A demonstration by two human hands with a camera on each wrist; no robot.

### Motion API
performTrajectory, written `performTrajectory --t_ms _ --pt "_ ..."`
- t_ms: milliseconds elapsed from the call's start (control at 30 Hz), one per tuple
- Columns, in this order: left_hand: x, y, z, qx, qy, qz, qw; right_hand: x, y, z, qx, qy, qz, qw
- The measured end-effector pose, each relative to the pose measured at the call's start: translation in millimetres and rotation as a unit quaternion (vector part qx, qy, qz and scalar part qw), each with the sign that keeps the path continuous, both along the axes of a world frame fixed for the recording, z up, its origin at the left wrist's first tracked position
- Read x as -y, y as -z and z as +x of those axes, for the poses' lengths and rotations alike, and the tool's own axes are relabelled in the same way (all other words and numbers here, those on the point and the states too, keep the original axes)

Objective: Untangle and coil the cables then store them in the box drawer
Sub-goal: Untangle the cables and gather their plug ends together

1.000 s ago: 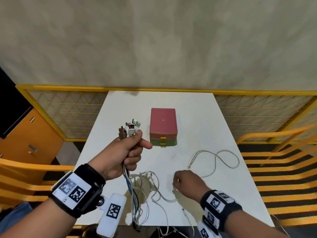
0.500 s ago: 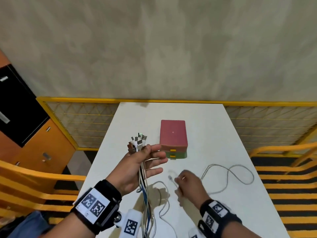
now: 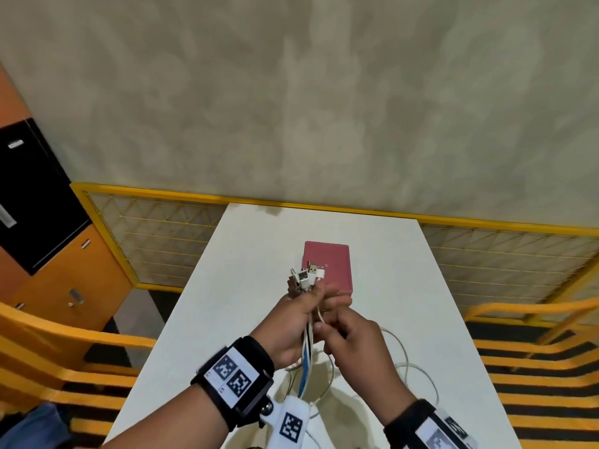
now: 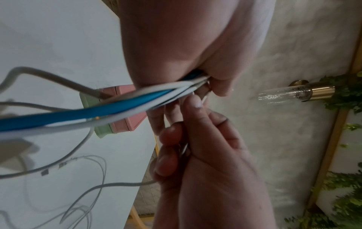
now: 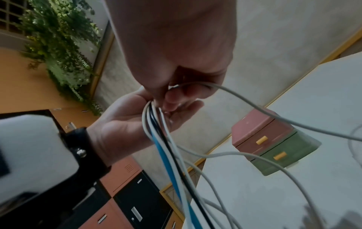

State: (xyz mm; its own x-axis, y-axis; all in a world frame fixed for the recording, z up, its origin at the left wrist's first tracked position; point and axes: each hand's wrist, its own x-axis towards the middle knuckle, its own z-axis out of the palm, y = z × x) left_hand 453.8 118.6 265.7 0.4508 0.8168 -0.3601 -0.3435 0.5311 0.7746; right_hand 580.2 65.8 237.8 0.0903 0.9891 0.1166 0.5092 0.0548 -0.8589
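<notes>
My left hand (image 3: 296, 319) is raised over the table and grips a bundle of cables (image 3: 307, 345), white, blue and black. Their USB plugs (image 3: 306, 276) stick up above my fist. The bundle (image 4: 117, 106) hangs from my left palm (image 5: 125, 124) to the table. My right hand (image 3: 351, 340) touches the left and pinches a thin grey-white cable (image 5: 231, 93) against the bundle; that cable's loops (image 3: 405, 364) lie on the table. Behind the hands stands the box drawer (image 3: 327, 262), pink over green with yellow handles (image 5: 261, 140), both drawers closed.
The white table (image 3: 233, 286) carries more loose white cable loops (image 4: 84, 193) near its front edge. A yellow mesh railing (image 3: 155, 234) borders the table's far side. Orange and black cabinets (image 3: 48, 247) stand at the left.
My right hand rose from the table with the thin cable and met my left hand. My left hand moved right, in front of the box.
</notes>
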Motion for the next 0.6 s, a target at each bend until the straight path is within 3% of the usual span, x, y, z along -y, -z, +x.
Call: performTrajectory --t_ms 233,333,500,600 --pt "-1.8 5.3 -5.1 0.045 0.001 -0.022 0.999 4.2 5.1 3.3 0.075 -0.033 0.035 0.996" --pt "-3.5 8.5 -6.1 0.054 0.027 -0.021 0.998 3.7 6.6 5.2 0.063 -0.019 0.039 0.997" --pt "-6.5 10.4 -6.5 0.056 -0.023 -0.016 0.998 10.0 0.9 7.5 -0.008 0.027 0.034 0.999" --pt "-12.0 10.3 -11.9 0.038 -0.060 -0.005 0.997 10.8 -1.8 19.6 -0.145 0.100 -0.092 0.980"
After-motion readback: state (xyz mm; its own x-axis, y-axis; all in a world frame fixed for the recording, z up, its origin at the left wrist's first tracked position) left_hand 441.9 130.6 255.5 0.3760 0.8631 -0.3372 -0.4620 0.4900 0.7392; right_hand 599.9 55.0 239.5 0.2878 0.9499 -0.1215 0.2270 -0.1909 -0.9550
